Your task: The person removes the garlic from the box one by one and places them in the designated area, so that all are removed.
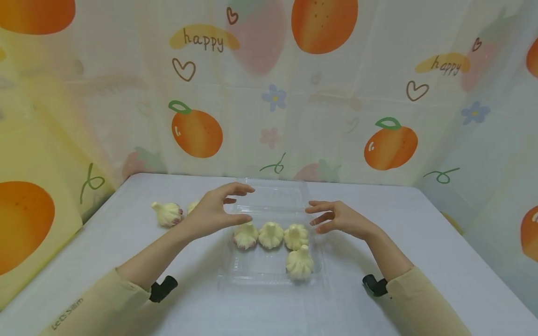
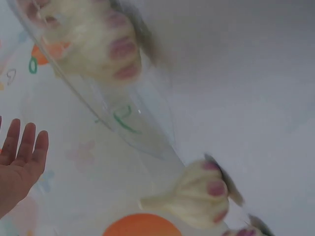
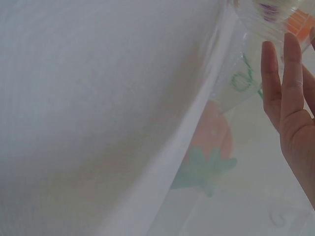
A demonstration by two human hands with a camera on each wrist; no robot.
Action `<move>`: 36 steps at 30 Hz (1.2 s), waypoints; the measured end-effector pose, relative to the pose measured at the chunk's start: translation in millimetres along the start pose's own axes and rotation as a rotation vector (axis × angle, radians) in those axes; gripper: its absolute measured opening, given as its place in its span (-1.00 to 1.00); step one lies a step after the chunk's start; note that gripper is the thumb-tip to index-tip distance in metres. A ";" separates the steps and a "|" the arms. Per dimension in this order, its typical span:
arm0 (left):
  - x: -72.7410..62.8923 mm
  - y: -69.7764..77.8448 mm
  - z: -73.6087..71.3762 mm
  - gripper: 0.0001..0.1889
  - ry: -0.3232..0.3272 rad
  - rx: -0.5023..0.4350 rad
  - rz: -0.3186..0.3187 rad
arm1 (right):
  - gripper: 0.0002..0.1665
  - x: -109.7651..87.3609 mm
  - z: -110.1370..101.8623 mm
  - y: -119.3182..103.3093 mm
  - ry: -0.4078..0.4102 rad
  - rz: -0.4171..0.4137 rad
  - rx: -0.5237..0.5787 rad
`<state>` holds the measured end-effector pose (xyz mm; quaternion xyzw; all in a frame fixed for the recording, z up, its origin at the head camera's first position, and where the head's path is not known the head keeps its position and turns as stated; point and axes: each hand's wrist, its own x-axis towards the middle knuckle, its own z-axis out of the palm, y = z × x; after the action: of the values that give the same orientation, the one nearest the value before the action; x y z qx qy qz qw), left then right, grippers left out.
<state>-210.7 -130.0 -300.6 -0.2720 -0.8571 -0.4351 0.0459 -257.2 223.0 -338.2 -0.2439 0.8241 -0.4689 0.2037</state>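
Sleeves foremost, I see left grip and right grip, unclenched, near garlic bulbs in a clear container.

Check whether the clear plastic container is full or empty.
Neither: the clear plastic container is partly filled. The head view shows four garlic bulbs in it, leaving a gap at the near left.
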 end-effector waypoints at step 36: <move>16.5 25.8 101.4 -0.63 -0.374 -0.063 -0.018 | -0.29 0.7 0.7 1.5 0.014 0.002 -0.028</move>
<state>-195.6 -32.6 -339.3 -0.3417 -0.8390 -0.4040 -0.1267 -257.7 222.8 -339.9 -0.2427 0.8321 -0.4590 0.1948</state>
